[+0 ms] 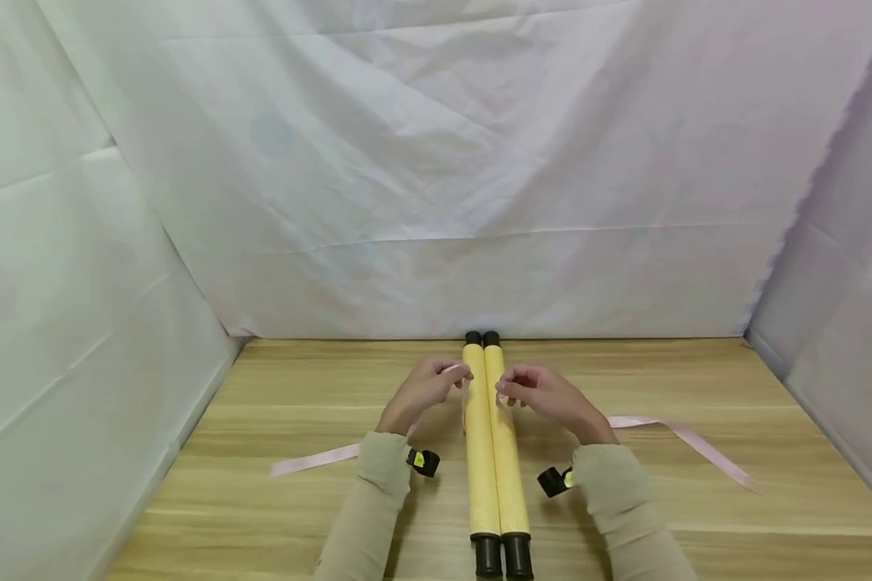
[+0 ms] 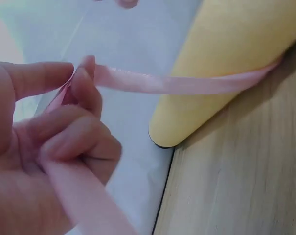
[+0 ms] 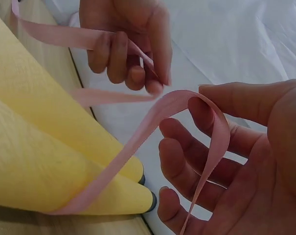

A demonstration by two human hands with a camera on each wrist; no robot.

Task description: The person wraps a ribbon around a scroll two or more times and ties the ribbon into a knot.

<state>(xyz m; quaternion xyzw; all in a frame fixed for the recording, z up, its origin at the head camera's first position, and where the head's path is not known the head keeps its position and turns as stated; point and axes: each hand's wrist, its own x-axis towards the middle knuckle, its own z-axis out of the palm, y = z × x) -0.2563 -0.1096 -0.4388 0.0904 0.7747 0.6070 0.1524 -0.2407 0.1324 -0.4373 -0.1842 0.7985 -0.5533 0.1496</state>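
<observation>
Two yellow tubes (image 1: 483, 452) with black end caps (image 1: 488, 555) lie side by side on the table, pointing away from me. A pink ribbon (image 2: 152, 84) passes beneath them, and its two sides rise off the tubes to my hands. My left hand (image 1: 427, 387), left of the tubes, pinches one side between thumb and finger; its other fingers curl over the trailing part. Right of the tubes, my right hand (image 1: 548, 394) pinches the other side between thumb and index finger, the remaining fingers loosely bent. In the right wrist view the ribbon (image 3: 138, 142) bends over that index finger.
The ribbon's loose ends (image 1: 316, 460) trail over the wooden table (image 1: 298, 524) to both sides. White cloth (image 1: 436, 161) hangs behind the table and along its left and right sides. Black straps with yellow marks (image 1: 425, 462) sit at both wrists.
</observation>
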